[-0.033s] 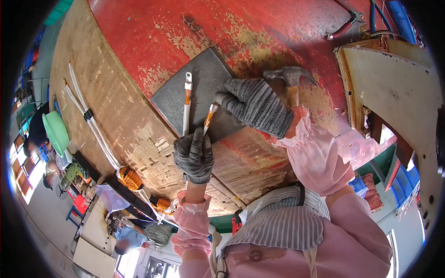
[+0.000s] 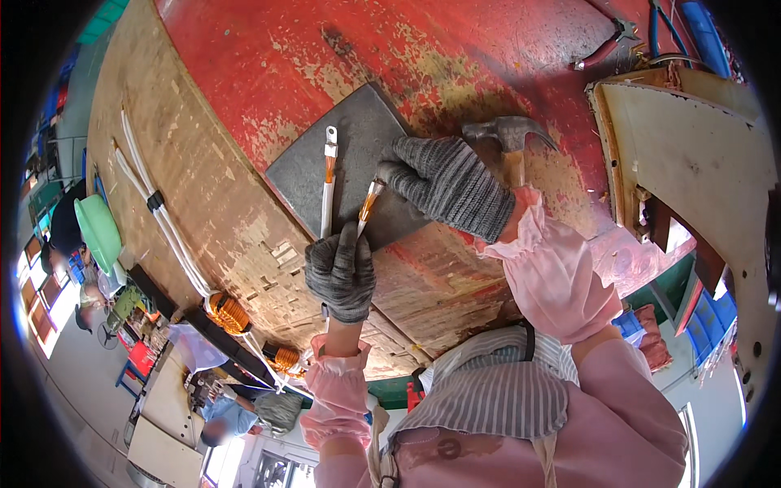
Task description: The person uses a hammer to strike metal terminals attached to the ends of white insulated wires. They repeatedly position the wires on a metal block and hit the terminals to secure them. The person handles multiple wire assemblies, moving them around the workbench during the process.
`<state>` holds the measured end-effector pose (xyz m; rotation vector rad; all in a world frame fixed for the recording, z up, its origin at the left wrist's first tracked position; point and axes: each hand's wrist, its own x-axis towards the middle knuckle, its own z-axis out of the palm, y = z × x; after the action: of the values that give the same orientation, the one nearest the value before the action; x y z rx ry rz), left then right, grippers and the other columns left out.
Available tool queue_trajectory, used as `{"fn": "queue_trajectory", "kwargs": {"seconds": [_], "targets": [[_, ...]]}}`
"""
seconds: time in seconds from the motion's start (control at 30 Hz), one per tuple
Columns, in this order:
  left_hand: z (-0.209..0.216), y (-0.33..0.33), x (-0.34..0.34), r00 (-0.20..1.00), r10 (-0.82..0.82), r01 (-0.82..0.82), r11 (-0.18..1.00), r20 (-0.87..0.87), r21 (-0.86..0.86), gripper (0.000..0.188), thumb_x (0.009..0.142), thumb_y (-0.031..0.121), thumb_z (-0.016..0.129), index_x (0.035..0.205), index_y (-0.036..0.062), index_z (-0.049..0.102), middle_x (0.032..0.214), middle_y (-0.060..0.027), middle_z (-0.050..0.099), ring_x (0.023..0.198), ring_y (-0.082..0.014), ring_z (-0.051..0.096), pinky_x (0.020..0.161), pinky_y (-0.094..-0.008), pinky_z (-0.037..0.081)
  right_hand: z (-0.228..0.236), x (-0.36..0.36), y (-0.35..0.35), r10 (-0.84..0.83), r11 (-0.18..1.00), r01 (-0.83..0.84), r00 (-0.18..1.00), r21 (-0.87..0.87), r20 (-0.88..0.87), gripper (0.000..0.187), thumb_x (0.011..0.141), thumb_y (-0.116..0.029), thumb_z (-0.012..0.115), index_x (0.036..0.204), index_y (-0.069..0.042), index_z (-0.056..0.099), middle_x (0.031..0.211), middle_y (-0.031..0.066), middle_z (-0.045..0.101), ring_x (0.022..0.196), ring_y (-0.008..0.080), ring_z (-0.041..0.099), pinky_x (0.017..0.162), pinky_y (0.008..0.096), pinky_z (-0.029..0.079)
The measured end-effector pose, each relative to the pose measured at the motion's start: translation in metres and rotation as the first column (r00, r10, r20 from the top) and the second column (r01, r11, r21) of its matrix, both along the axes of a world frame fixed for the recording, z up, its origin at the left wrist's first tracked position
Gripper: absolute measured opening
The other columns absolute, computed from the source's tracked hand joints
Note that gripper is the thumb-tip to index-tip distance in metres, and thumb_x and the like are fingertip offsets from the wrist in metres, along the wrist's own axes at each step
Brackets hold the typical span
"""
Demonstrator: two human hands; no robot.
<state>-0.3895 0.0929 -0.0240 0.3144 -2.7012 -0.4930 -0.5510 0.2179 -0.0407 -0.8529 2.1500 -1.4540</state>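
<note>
My left hand, in a grey knit glove, is closed around two white-sleeved wire leads. One lead points away from me across a dark metal plate and ends in a silver terminal lug with a hole; copper shows just below it. The second lead slants right, its copper part under a clear wrap. At its tip my right hand, gloved alike, pinches the end; the fingers mostly cover what is there. A claw hammer lies just beyond my right hand.
Copper coils with long white leads lie left on the worn wooden bench. Pliers rest at the far right, near a blue bin. A pale machine housing stands right. Other people sit far left.
</note>
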Motion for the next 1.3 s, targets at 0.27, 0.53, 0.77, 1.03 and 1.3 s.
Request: {"fn": "queue_trajectory", "kwargs": {"seconds": [0.27, 0.53, 0.77, 1.03, 1.3], "targets": [[-0.001, 0.001, 0.000, 1.000, 0.009, -0.009, 1.000, 0.009, 0.010, 0.029, 0.069, 0.005, 0.068, 0.097, 0.0103, 0.065, 0.077, -0.0053, 0.057, 0.066, -0.0197, 0.053, 0.059, -0.0296, 0.044, -0.004, 0.005, -0.005, -0.042, 0.994, 0.051, 0.995, 0.095, -0.094, 0.017, 0.080, -0.023, 0.055, 0.080, -0.006, 0.054, 0.061, 0.0167, 0.055, 0.057, 0.0340, 0.056, 0.052, 0.0439, 0.044], [-0.002, -0.001, -0.002, 1.000, 0.023, -0.023, 0.999, -0.016, 0.029, 0.030, 0.066, 0.007, 0.070, 0.095, 0.0126, 0.066, 0.074, -0.0031, 0.056, 0.063, -0.0192, 0.054, 0.055, -0.0288, 0.044, 0.002, 0.010, -0.008, -0.059, 0.968, 0.092, 0.987, 0.233, -0.146, 0.021, 0.079, -0.024, 0.055, 0.087, -0.005, 0.052, 0.063, 0.0166, 0.057, 0.058, 0.0336, 0.056, 0.051, 0.0434, 0.044], [-0.003, 0.000, -0.001, 0.999, 0.034, -0.034, 0.999, -0.003, -0.032, 0.027, 0.067, 0.007, 0.070, 0.093, 0.0148, 0.067, 0.069, -0.0010, 0.056, 0.059, -0.0198, 0.051, 0.052, -0.0310, 0.042, 0.012, 0.003, -0.005, 0.004, 0.928, 0.047, 0.991, 0.371, -0.137, 0.029, 0.076, -0.028, 0.061, 0.091, -0.004, 0.050, 0.074, 0.0146, 0.060, 0.064, 0.0322, 0.059, 0.059, 0.0380, 0.047], [-0.002, 0.004, -0.003, 0.990, 0.089, -0.075, 0.989, 0.110, -0.124, 0.012, 0.075, 0.014, 0.064, 0.087, 0.0138, 0.066, 0.065, -0.0035, 0.053, 0.060, -0.0231, 0.051, 0.051, -0.0345, 0.042, 0.028, 0.041, 0.126, -0.097, 0.683, 0.185, 0.982, 0.706, -0.164, 0.046, 0.074, -0.048, 0.058, 0.092, -0.006, 0.049, 0.073, 0.0154, 0.059, 0.060, 0.0307, 0.059, 0.051, 0.0422, 0.045], [0.009, -0.002, -0.001, 0.981, 0.008, 0.013, 0.995, 0.196, -0.103, 0.024, 0.073, 0.012, 0.062, 0.097, 0.0140, 0.063, 0.076, -0.0059, 0.055, 0.071, -0.0251, 0.052, 0.059, -0.0362, 0.045, 0.034, 0.048, 0.127, -0.277, 0.814, 0.115, 0.939, 0.569, 0.206, 0.037, 0.071, -0.034, 0.062, 0.091, -0.006, 0.048, 0.065, 0.0123, 0.056, 0.054, 0.0262, 0.057, 0.048, 0.0377, 0.046]]}}
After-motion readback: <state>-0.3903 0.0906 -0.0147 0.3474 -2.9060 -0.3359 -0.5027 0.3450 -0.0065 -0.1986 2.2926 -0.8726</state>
